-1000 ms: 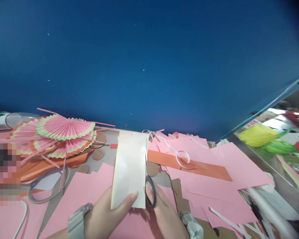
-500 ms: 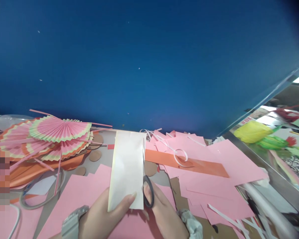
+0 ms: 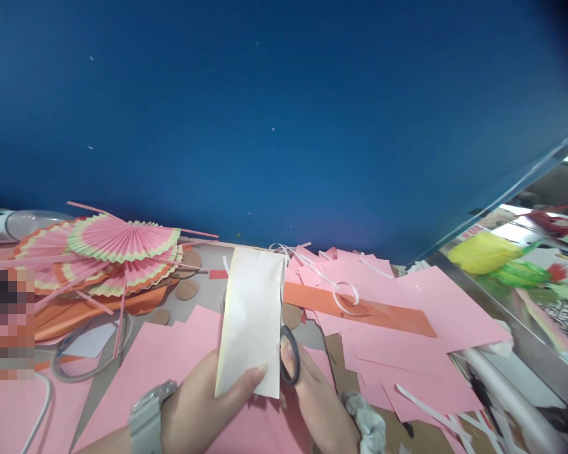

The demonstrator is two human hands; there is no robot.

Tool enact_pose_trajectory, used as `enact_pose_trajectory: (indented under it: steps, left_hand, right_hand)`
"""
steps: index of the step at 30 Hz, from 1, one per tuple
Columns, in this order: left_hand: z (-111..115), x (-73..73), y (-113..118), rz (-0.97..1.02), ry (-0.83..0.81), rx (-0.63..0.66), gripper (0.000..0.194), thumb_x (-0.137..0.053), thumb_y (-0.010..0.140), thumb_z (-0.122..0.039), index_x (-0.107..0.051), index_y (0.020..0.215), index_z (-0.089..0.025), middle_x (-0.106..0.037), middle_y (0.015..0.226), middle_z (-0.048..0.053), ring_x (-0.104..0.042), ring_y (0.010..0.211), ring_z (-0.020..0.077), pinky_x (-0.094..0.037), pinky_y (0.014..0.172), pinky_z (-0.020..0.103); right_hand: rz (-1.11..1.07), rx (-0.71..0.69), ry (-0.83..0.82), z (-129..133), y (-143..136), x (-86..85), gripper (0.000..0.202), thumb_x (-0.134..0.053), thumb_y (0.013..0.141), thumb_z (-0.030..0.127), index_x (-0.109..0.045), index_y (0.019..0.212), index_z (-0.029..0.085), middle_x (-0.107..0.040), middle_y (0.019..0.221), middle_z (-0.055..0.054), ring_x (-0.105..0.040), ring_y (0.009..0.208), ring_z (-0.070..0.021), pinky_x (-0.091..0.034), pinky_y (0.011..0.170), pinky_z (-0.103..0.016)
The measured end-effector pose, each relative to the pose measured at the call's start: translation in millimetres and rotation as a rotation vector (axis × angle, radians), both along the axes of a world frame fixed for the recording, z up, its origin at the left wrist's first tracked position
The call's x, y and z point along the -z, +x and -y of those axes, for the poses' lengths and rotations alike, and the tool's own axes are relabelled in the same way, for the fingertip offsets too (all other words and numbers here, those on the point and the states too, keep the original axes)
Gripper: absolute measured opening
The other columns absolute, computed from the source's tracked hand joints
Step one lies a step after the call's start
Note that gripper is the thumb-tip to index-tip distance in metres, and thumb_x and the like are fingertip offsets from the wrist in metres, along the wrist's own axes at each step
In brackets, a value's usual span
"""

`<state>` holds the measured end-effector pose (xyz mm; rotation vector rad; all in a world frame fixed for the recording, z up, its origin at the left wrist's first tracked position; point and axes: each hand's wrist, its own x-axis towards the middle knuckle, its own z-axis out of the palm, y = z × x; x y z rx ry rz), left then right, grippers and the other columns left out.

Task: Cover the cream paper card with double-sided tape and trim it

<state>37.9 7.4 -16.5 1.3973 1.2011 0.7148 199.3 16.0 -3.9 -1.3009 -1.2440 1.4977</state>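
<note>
A long white paper strip (image 3: 252, 315) with a yellowish left edge stands upright at the lower centre. My left hand (image 3: 218, 391) grips its lower end, thumb on the front and fingers behind it. Black-handled scissors (image 3: 290, 356) are in my right hand (image 3: 312, 394), their blades running up along the strip's right edge and mostly hidden by it. My right hand is closed around the handles, close beside the paper. Pink sheets (image 3: 170, 353) lie beneath both hands.
Pleated pink fans (image 3: 127, 243) lie at the left, above a grey ring (image 3: 59, 372). To the right are an orange strip (image 3: 388, 315), pink sheets (image 3: 421, 362) and curled white offcuts (image 3: 355, 293). A blue panel (image 3: 265, 113) rises behind. Yellow and green bags (image 3: 487, 251) are at far right.
The view has shifted slightly, so most things appear a little further right. The white strip bends slightly more at the top. Both hands keep their holds.
</note>
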Motion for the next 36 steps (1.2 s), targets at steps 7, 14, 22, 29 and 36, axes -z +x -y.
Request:
enact_pose_trajectory:
  steps: [7, 14, 22, 29, 36]
  left_hand:
    - [0.5, 0.8, 0.4, -0.046, -0.017, -0.016, 0.036, -0.046, 0.088, -0.046, -0.065, 0.091, -0.015, -0.070, 0.085, 0.006, -0.064, 0.089, 0.0236, -0.052, 0.077, 0.029]
    - [-0.3, 2.0, -0.7, -0.050, -0.013, 0.006, 0.038, -0.045, 0.089, -0.047, -0.064, 0.089, -0.014, -0.070, 0.084, 0.008, -0.065, 0.083, 0.0232, -0.053, 0.074, 0.030]
    - [1.8, 2.0, -0.2, -0.035, -0.015, 0.004, 0.035, -0.046, 0.088, -0.045, -0.064, 0.090, -0.015, -0.070, 0.085, 0.007, -0.065, 0.085, 0.0233, -0.052, 0.076, 0.030]
    - [2.3, 3.5, -1.2, 0.000, -0.012, 0.012, 0.034, -0.046, 0.089, -0.045, -0.064, 0.092, -0.016, -0.071, 0.088, 0.007, -0.065, 0.082, 0.0211, -0.053, 0.074, 0.028]
    - [1.6, 2.0, -0.6, 0.035, -0.031, 0.031, 0.034, -0.045, 0.090, -0.044, -0.063, 0.090, -0.015, -0.071, 0.084, 0.007, -0.066, 0.078, 0.0208, -0.053, 0.072, 0.029]
  right_hand:
    - [-0.002, -0.100, -0.047, -0.6, 2.7, 2.1, 0.050, -0.039, 0.091, 0.052, -0.041, 0.137, 0.031, -0.048, 0.138, 0.003, -0.038, 0.131, -0.0185, -0.026, 0.112, -0.032]
    - [0.056, -0.083, -0.023, -0.9, 3.3, 8.1, 0.051, -0.035, 0.092, 0.053, -0.036, 0.139, 0.033, -0.044, 0.141, 0.006, -0.036, 0.132, -0.0167, -0.025, 0.113, -0.028]
    - [0.090, -0.067, -0.043, -0.1, 4.3, 5.1, 0.054, -0.037, 0.090, 0.054, -0.037, 0.139, 0.030, -0.050, 0.137, 0.002, -0.038, 0.131, -0.0192, -0.028, 0.111, -0.029]
    - [-0.019, -0.066, -0.003, -0.2, 1.9, 10.7, 0.048, -0.039, 0.091, 0.053, -0.041, 0.136, 0.036, -0.049, 0.137, 0.006, -0.034, 0.133, -0.0166, -0.024, 0.113, -0.030]
    - [0.074, -0.058, -0.029, 1.1, 2.9, 6.1, 0.046, -0.038, 0.091, 0.051, -0.047, 0.132, 0.034, -0.054, 0.132, 0.003, -0.040, 0.129, -0.0186, -0.030, 0.110, -0.033]
